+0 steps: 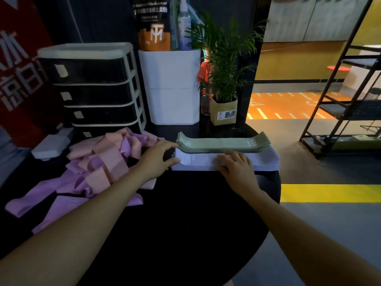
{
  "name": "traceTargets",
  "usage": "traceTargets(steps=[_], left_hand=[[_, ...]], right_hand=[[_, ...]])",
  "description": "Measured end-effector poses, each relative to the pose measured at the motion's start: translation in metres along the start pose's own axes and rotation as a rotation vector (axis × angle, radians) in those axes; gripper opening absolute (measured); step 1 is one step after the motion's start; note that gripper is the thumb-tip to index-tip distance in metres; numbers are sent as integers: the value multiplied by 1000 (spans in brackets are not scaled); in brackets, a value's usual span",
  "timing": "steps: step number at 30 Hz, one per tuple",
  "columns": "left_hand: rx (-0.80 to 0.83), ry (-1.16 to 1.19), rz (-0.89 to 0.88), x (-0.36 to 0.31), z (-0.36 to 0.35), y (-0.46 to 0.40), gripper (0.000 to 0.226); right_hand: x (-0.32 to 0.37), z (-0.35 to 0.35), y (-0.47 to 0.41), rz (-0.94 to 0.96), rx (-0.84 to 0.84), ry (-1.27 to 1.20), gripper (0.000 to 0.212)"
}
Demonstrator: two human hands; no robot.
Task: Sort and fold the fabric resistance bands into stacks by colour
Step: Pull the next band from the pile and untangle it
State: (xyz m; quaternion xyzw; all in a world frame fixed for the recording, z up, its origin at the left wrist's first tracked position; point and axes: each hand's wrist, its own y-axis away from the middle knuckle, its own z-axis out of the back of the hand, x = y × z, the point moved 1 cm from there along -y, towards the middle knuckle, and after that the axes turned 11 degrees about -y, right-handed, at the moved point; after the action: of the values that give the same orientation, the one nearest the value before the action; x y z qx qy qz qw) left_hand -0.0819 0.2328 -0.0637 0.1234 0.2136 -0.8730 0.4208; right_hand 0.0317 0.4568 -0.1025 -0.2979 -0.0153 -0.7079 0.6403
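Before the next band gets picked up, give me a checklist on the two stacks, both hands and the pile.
1. Green stack squared: ok.
2. Pale lilac stack aligned: ok on its near edge, far edge hidden.
3. Left hand free: not ok, fingers at the lilac stack's end.
4. Right hand free: not ok, resting flat on the lilac stack.
5. Unsorted pile separated by colour: not ok, pink and purple tangled.

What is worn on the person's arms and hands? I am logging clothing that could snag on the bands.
Nothing that shows. Both forearms are bare right to the bottom edge of the picture, with no sleeve in view. The left hand and the right hand wear no gloves, and no watch, bracelet or ring can be seen on the wrists or fingers, though the dim, soft picture could hide a thin ring.
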Motion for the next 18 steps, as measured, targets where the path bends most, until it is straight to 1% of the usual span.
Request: traceTargets(steps=[4,9,14,17,18], left_hand=[[-69,-54,-18,11,22,19,32],[-127,-96,63,35,49,58,21],[-160,-150,170,59,71,97,24],[-127,-100,216,68,78,117,45],[-117,-92,215,71,79,121,45]], right_hand=[[29,0,-6,-1,45,-26,36],[90,-11,-11,91,81,-147,35],[138,-39,-9,161,154,-264,32],[159,-52,-7,171,218,-258,36],[166,-56,-6,178,232,-256,37]])
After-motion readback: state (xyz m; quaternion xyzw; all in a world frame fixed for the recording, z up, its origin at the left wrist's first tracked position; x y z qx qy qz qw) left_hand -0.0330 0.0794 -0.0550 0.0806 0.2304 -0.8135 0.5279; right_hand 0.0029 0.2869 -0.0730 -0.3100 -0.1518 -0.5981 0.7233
